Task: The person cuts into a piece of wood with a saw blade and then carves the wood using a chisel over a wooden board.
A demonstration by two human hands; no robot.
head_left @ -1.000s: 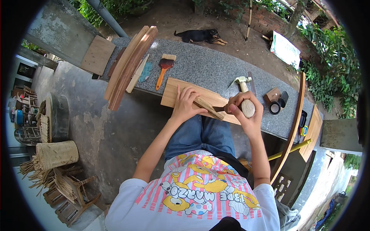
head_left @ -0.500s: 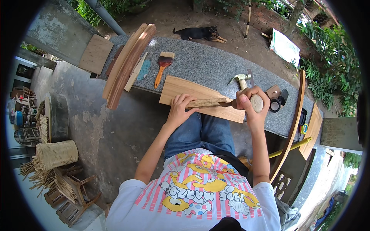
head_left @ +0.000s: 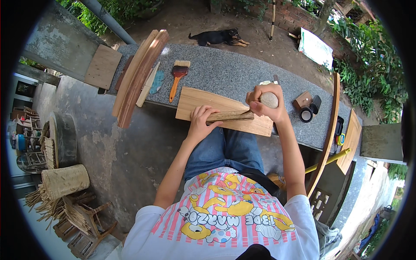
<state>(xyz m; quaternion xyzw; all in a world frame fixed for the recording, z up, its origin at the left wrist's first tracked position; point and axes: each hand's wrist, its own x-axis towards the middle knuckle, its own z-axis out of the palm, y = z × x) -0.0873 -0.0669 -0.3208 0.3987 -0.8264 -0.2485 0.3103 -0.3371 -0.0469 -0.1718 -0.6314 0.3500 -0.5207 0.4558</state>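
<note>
My left hand (head_left: 200, 123) is closed round the left end of a narrow wooden strip (head_left: 232, 116), holding it down on a broad pale wooden board (head_left: 203, 97). The board lies over the near edge of the bench and above my lap. My right hand (head_left: 268, 103) is wrapped round what looks like a chisel (head_left: 269, 100), its pale rounded handle end facing up. Its blade is mostly hidden by the hand, close to the strip's right end. A hammer (head_left: 264, 82) lies just beyond my right hand and is largely covered by it.
On the granite bench (head_left: 221, 69) lie a paintbrush (head_left: 177, 80), curved wooden pieces (head_left: 141, 78) and a black roll (head_left: 306, 114). A long curved slat (head_left: 333, 125) and a yellow pole (head_left: 327, 161) stand right. A dog (head_left: 216, 37) lies beyond the bench.
My right hand has moved left and slightly up with the chisel, turning its handle more upright. It now covers most of the hammer. My left hand still holds the strip.
</note>
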